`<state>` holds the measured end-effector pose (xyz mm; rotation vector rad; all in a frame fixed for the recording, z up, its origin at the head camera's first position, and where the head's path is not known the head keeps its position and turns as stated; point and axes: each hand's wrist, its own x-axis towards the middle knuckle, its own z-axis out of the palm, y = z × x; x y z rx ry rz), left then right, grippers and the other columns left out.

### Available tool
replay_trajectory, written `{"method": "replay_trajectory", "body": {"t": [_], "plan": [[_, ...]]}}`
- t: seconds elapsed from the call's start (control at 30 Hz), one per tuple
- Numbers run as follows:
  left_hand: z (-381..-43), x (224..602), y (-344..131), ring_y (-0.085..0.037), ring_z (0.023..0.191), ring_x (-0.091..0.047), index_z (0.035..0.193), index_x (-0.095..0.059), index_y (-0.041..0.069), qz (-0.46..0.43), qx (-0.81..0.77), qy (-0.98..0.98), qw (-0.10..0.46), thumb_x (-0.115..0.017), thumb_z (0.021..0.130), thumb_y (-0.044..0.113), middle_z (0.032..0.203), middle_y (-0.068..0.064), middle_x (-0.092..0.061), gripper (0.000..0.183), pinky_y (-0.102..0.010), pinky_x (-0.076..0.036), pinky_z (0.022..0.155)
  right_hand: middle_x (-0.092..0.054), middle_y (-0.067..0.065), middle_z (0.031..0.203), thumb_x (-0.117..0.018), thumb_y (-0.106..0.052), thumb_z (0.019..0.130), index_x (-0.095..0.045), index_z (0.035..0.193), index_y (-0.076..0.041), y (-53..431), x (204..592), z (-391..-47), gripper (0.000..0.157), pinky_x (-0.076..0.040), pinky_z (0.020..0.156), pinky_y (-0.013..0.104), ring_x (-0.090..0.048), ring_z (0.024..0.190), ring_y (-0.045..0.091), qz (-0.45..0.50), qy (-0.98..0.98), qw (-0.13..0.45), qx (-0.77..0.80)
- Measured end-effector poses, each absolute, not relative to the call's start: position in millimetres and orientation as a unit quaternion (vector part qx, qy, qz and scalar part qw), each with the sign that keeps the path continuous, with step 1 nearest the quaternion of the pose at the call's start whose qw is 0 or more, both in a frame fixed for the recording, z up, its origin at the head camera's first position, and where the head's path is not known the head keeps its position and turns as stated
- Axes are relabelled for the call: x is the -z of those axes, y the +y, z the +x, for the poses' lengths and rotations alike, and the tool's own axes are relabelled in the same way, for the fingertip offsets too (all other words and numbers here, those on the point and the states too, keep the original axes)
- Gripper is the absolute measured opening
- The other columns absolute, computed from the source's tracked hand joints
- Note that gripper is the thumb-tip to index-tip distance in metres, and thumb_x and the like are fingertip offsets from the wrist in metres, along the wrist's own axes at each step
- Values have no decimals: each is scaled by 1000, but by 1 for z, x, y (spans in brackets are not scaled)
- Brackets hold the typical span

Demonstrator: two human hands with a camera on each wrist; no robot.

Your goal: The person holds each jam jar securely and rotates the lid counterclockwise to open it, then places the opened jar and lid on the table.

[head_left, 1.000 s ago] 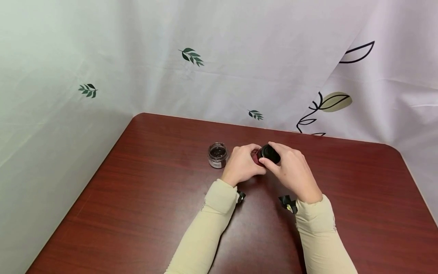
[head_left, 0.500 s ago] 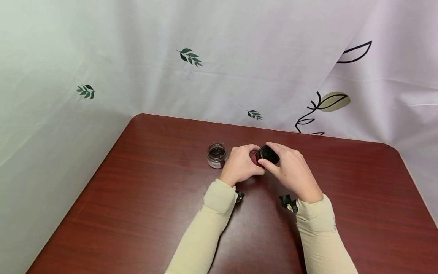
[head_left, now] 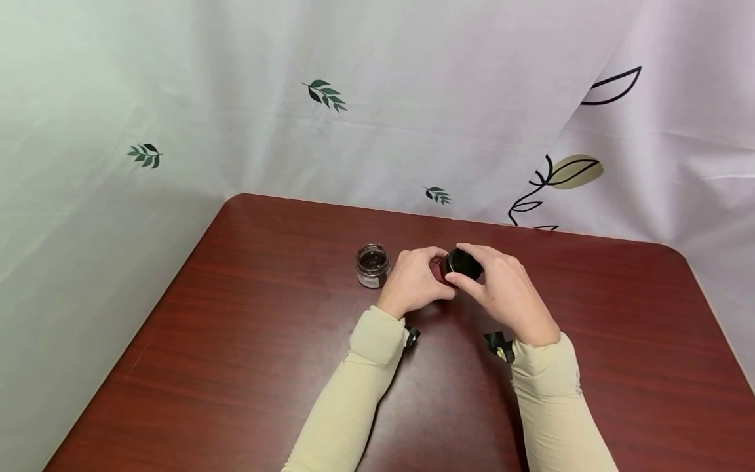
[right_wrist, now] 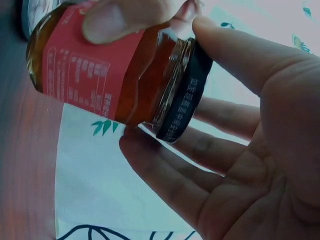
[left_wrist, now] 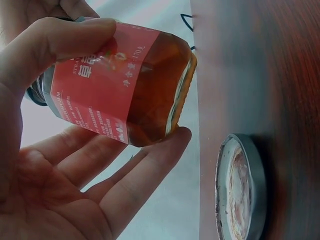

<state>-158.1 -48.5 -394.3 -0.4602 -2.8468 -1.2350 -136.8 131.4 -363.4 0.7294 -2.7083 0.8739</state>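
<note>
Tilted on its side, a glass jam jar (left_wrist: 160, 85) with a red label and amber-red contents is held off the table between both hands. My left hand (head_left: 414, 283) grips the jar's body, thumb across the label and fingers beneath. At the other end, the thumb and fingers of my right hand (head_left: 503, 288) hold the black lid (right_wrist: 189, 95), which sits on the jar's mouth. A second glass jar (head_left: 373, 265), lidless and dark inside, stands upright on the table just left of my left hand. The left wrist view shows a loose lid (left_wrist: 240, 192) lying inside-up on the table.
The reddish-brown wooden table (head_left: 248, 328) has rounded far corners. A pale curtain (head_left: 383, 131) with leaf prints hangs along its left and far sides. Small black pieces (head_left: 499, 347) are strapped at both wrists, by the cream sleeves (head_left: 548, 393).
Both hands keep their hold on the jam jar and its lid, with only a slight shift. The head view has drifted a little; the lidless jar stays put.
</note>
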Motion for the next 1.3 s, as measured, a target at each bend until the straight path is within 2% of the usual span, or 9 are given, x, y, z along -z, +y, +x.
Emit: {"method": "replay_trajectory", "body": {"t": [0.17, 0.5, 0.77, 1.07, 1.3], "plan": [[-158, 395, -48, -10, 74, -58, 112, -73, 14, -152, 390, -908, 2, -87, 66, 21, 85, 9, -67, 49, -22, -46, 64, -67, 18, 120, -79, -25, 89, -64, 129, 0, 134, 363, -136, 50, -43, 92, 53, -56, 107, 37, 245, -919, 94, -293], [-158, 393, -47, -10, 70, -57, 114, -72, 13, -150, 391, -908, -4, -87, 67, 20, 79, 8, -65, 50, -22, -45, 60, -67, 19, 124, -78, -25, 89, -63, 131, 4, 135, 361, -137, 53, -44, 94, 52, -56, 111, 38, 262, -919, 97, -277], [-158, 394, -47, -10, 73, -58, 116, -72, 12, -150, 390, -908, -5, -87, 66, 20, 82, 9, -65, 52, -20, -46, 63, -65, 20, 128, -77, -22, 90, -62, 132, 5, 136, 362, -137, 52, -43, 99, 51, -55, 117, 37, 275, -917, 95, -272], [-157, 395, -45, -9, 71, -57, 115, -72, 11, -156, 385, -910, -7, -87, 68, 20, 79, 8, -63, 50, -20, -46, 63, -61, 21, 133, -76, -22, 91, -60, 134, 4, 141, 362, -134, 54, -40, 102, 52, -53, 122, 36, 277, -917, 79, -275], [-158, 394, -45, -9, 71, -58, 115, -71, 11, -160, 388, -908, -10, -87, 69, 20, 81, 3, -67, 50, -20, -46, 62, -61, 19, 133, -76, -21, 91, -60, 134, 3, 143, 360, -136, 52, -40, 101, 53, -53, 122, 36, 287, -915, 73, -275]]}}
